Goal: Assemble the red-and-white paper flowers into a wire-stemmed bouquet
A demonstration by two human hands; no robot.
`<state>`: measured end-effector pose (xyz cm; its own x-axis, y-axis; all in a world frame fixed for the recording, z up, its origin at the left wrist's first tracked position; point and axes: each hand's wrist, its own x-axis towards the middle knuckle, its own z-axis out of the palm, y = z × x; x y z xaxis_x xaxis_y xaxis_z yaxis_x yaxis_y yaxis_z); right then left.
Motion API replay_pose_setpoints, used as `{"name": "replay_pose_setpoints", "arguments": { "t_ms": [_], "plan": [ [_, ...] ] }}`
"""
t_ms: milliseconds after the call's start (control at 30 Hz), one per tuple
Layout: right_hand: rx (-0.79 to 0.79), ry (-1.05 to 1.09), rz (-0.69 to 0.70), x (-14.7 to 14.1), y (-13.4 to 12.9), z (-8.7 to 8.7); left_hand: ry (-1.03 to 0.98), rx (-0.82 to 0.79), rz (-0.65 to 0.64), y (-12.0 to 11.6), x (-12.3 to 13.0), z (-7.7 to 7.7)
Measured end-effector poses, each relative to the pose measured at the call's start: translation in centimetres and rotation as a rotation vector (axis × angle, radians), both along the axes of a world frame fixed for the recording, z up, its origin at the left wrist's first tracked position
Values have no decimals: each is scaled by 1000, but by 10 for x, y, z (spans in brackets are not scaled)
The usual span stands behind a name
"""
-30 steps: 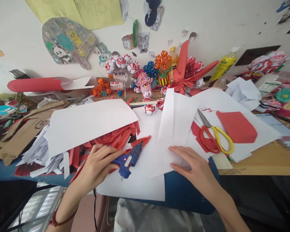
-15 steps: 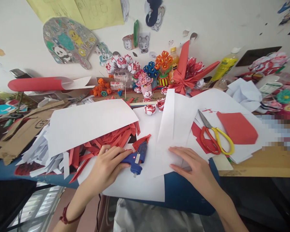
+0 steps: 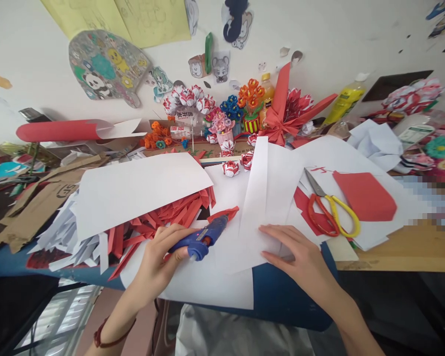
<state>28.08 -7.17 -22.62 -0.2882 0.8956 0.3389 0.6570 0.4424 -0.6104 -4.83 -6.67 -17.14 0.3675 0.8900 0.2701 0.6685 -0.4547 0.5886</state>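
Note:
My left hand [image 3: 166,253] is closed around the handle of a blue hot glue gun [image 3: 203,238]. The gun's nozzle points away to the upper right, at a small red paper piece [image 3: 234,213]; whether they touch I cannot tell. On the right, my right hand [image 3: 295,249] lies on white paper [image 3: 261,244] with its fingers stretched out and apart. A folded white paper strip [image 3: 257,175] stretches from near that hand toward the back. White sheets lie under both the gun and the hand.
Scissors with red and yellow handles [image 3: 330,210] lie right of my right hand, beside red paper [image 3: 367,195]. A white sheet [image 3: 141,190] covers part of a heap of red strips [image 3: 181,210] at left. Red-and-white paper flowers [image 3: 230,168] sit behind.
My left hand has lifted and turned the glue gun, which lay flatter before; its nozzle now points farther right. The red piece's visible end shifted right. My right hand has stayed put.

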Motion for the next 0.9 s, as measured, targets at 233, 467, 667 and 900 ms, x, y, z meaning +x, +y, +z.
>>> {"name": "replay_pose_setpoints", "arguments": {
  "t_ms": [233,467,667,900],
  "plan": [
    [-160,-51,51,4,30,21,119,75,-18,7,0,1],
    [-132,-197,163,-22,80,32,99,81,-29,7,-12,2],
    [-59,-392,183,-39,86,31,141,102,-47,5,-15,2],
    [12,-502,212,-43,92,34,185,133,-137,6,-13,2]
  ]
}}
